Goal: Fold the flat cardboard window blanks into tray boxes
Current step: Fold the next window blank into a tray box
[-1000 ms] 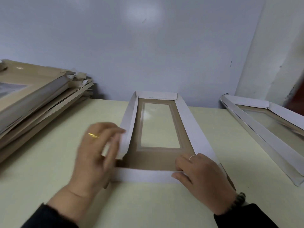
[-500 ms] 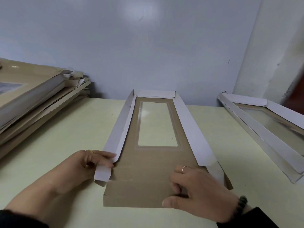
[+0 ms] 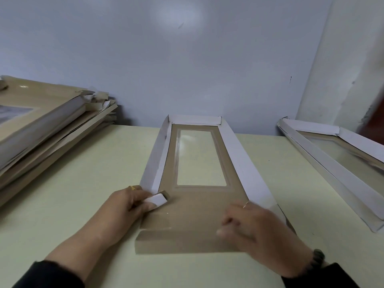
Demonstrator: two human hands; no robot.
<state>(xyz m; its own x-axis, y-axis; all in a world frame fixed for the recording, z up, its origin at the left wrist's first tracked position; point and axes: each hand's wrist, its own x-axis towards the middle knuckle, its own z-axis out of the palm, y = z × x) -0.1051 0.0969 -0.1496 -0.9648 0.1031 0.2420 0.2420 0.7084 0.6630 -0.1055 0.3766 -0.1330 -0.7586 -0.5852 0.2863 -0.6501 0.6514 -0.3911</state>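
thin, light cardboard window blank [image 3: 193, 215]: likely stiff along the panels, weak at the score lines, easily creased if bent off the score. clear window film [image 3: 200, 157] probably scuffs or dents under pressure; best kept free of fingertips. best gripped at flaps and panel edges, close to a score line, with the base held flat.

lies lengthwise at centre of the pale green table [image 3: 83, 183], far end near the blue wall [image 3: 187, 59]. brown inner face up, white outer face showing on the raised left side wall [image 3: 154, 161], right side wall [image 3: 247, 163] and far end wall [image 3: 195, 119]. near end flap [image 3: 176, 242] flat, not yet raised.

left hand [image 3: 124, 206] at the near left corner, thumb and fingers pinching the small white corner tab [image 3: 156, 199]. right hand [image 3: 255, 231] resting on the near right part of the base, fingers loosely curled, motion-blurred; exact contact unclear.

outward: stack of unfolded blanks [image 3: 47, 125] at far left; folded tray box [image 3: 340, 163] at right.
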